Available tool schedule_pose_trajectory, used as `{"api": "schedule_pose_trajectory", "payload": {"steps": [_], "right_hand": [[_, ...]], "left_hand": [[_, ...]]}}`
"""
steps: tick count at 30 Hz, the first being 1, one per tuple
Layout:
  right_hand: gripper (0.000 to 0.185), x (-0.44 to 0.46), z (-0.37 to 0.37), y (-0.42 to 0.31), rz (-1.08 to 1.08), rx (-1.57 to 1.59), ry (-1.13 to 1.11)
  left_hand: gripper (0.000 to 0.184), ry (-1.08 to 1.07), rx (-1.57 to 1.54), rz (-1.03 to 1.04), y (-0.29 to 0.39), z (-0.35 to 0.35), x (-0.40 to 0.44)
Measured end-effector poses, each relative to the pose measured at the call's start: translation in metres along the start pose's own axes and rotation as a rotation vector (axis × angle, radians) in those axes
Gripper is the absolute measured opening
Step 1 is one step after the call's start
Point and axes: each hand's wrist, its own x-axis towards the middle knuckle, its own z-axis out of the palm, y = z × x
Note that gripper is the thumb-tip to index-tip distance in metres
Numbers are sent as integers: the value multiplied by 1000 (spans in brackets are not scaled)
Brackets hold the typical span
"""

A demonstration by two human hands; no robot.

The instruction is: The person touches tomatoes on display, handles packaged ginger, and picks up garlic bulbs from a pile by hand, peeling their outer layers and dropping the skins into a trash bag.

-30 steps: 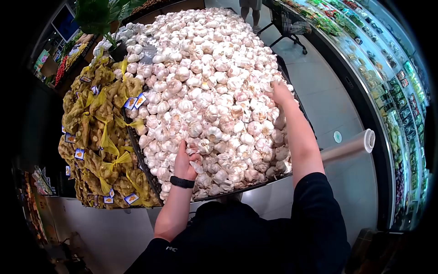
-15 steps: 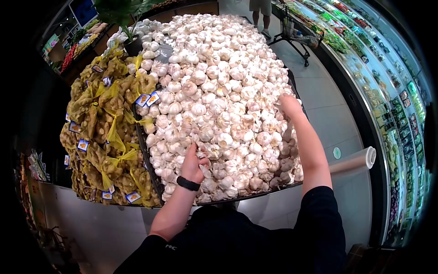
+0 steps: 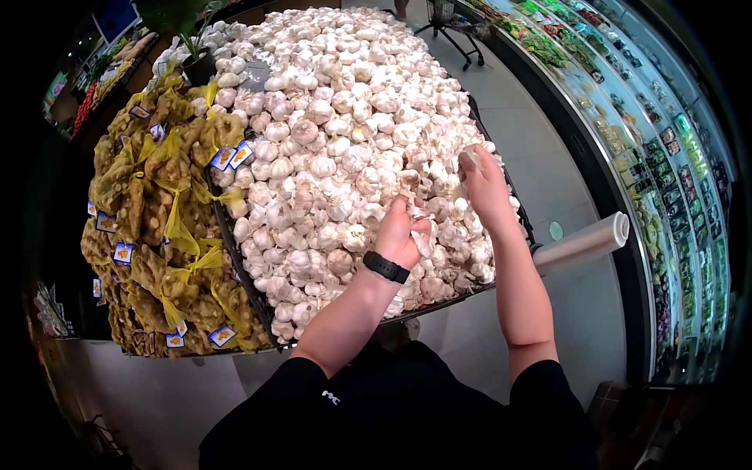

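Observation:
A broad heap of white, purple-tinged garlic bulbs spreads before me. Over its near right part is my left hand, wearing a black wristband and closed around garlic with loose papery skin. Part of that garlic is hidden by the fingers. Farther right, near the heap's edge, my right hand is curled, with a pale garlic bulb at its fingertips, mostly covered. The two hands are a short way apart.
Ginger in yellow net bags lies left of a black divider. A roll of clear plastic juts out at right. Beyond the aisle runs a lit refrigerated shelf. A shopping cart stands at the back; a potted plant is far left.
My left hand has moved right across the heap, still holding garlic. My right hand has drawn back from the pile, fingers curled, and the hands are closer together. The view has shifted slightly.

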Motion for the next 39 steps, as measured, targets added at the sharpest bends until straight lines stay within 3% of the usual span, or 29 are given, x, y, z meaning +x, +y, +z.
{"api": "schedule_pose_trajectory", "payload": {"steps": [4, 6, 7, 9, 10, 12, 15, 16, 19, 24, 26, 31, 37, 39], "right_hand": [[10, -71, -61, -12, 60, 263, 39], [10, -109, -106, -6, 40, 310, 118], [10, -128, -131, -2, 37, 320, 153], [10, -166, -185, 5, -11, 374, 256], [7, -188, -214, 0, 60, 384, 337], [8, -223, -284, 7, -10, 377, 324], [12, -269, -411, 39, 19, 391, 510], [13, -279, -442, 53, 38, 409, 551], [14, -293, -521, 75, 71, 429, 551], [16, -255, -599, 105, 148, 494, 597], [17, -219, -617, 117, 176, 482, 582], [18, -94, -641, 143, 169, 511, 389], [18, 68, -638, 153, 163, 525, 1], [17, 125, -617, 142, 280, 502, -135]], "left_hand": [[22, -127, 170, -88, -67, 23, -14], [22, -196, 197, -251, -109, 20, -20], [21, -95, 203, -266, -137, 24, -24], [19, -157, 206, -392, -191, 30, -36], [18, -192, 178, -452, -221, 33, -38], [19, -246, 200, -584, -284, 31, -30], [16, -361, 60, -879, -418, 43, -10], [24, -208, 176, -875, -451, 49, -4], [23, -202, 51, -967, -535, 67, 29], [21, -270, 44, -833, -590, 119, 105], [20, -262, 143, -676, -596, 137, 144], [21, -251, 22, -575, -583, 170, 261], [17, -185, -186, -152, -526, 218, 358], [22, -128, -226, -13, -489, 228, 378]]}}
